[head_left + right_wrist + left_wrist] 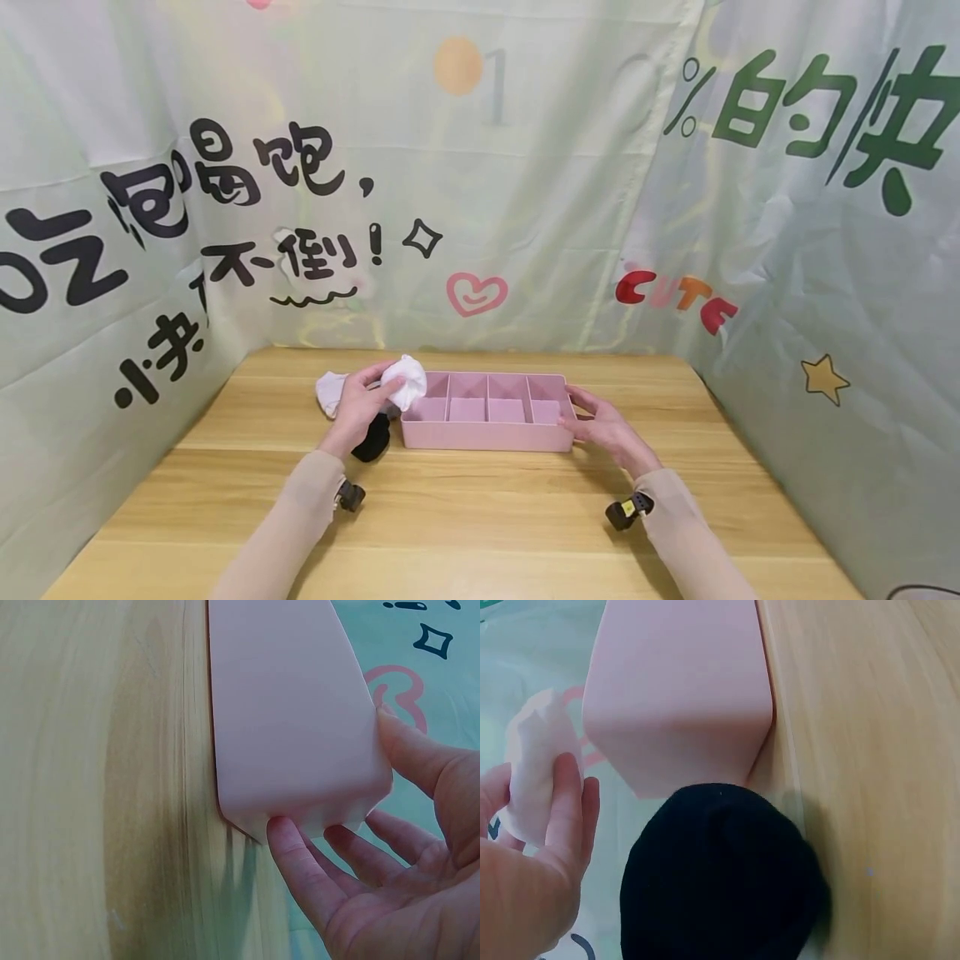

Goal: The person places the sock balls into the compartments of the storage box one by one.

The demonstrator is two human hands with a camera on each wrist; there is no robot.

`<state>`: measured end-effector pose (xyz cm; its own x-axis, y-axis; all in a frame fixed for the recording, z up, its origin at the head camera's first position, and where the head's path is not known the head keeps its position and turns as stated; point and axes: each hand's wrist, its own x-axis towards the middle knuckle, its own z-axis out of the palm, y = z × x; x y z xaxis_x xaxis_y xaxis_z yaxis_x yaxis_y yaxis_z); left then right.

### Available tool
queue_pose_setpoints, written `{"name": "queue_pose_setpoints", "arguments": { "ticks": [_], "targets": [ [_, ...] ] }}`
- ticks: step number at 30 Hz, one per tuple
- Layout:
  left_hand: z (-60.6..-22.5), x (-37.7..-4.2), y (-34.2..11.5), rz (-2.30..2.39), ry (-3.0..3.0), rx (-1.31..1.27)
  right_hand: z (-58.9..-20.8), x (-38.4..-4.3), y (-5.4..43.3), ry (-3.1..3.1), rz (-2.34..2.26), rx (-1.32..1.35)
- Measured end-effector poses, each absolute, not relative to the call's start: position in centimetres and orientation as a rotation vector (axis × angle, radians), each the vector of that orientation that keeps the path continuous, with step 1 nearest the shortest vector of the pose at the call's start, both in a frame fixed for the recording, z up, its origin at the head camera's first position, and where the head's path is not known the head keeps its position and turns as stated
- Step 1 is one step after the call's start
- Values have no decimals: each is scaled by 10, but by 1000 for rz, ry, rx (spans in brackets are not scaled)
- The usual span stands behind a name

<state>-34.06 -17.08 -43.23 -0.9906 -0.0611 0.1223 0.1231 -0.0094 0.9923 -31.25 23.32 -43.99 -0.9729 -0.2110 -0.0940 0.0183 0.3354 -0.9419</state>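
Note:
A rolled white sock (pixel 406 382) is pinched between the thumb and fingers of my left hand (pixel 358 410), held up at the left end of a pink divided storage box (pixel 487 437). The left wrist view also shows this white sock (pixel 540 769), off the table beside the box's end. My right hand (pixel 606 427) grips the box's right end, thumb at the near corner and fingers against the end wall (pixel 300 817). Under my left hand lies a black rolled sock (pixel 372 439), large in the left wrist view. The box's visible compartments hold nothing; the leftmost is partly hidden.
Another pale white bundle (pixel 330 393) lies left of my left hand, partly covered by it. The wooden table (pixel 480 517) ends at printed cloth hangings (pixel 555 208) at the back and both sides. A dark cable (pixel 922 590) shows at the lower right.

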Motion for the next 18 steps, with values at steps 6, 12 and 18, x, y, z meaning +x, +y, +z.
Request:
{"name": "queue_pose_setpoints", "arguments": {
  "ticks": [6, 12, 18],
  "targets": [
    [-436, -341, -160, -2141, -2132, -73, -441, -311, 233, 2393, -1700, -173],
    [-438, -341, -152, -2013, -2209, -69, -441, -311, 232, 2383, -1705, -177],
    [-438, -343, -144, -1932, -2268, -102, -439, -313, 233, 2394, -1684, -160]
  ]
}}
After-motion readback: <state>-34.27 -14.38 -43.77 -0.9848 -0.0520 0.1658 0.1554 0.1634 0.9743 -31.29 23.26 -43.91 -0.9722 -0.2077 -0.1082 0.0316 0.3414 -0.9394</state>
